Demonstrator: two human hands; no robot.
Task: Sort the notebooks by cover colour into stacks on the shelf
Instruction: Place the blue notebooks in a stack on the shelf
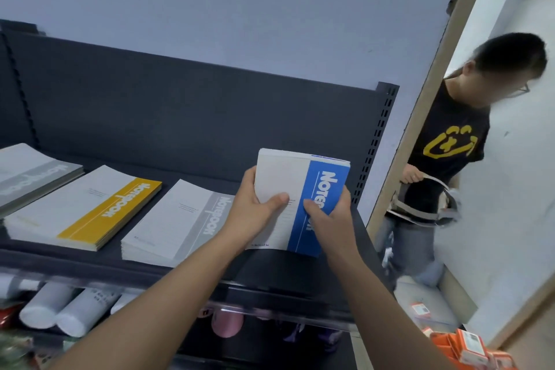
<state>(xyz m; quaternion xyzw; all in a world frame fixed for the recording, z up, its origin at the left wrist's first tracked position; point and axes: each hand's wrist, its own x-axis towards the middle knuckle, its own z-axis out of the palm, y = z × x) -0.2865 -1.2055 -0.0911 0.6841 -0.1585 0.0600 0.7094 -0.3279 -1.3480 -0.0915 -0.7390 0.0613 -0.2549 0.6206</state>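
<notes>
Both hands, left hand point(251, 213) and right hand point(330, 219), grip a blue-banded white notebook stack point(300, 189), fingers curled round its edges. It tilts above the dark metal shelf point(210, 156), beside a grey-banded stack point(177, 222).

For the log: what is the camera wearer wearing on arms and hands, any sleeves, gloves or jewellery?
The left hand and the right hand are bare: no gloves, no rings visible. Both forearms are uncovered right to the frame edge, so no sleeve shows. No watch, band or marking on either wrist.
</notes>
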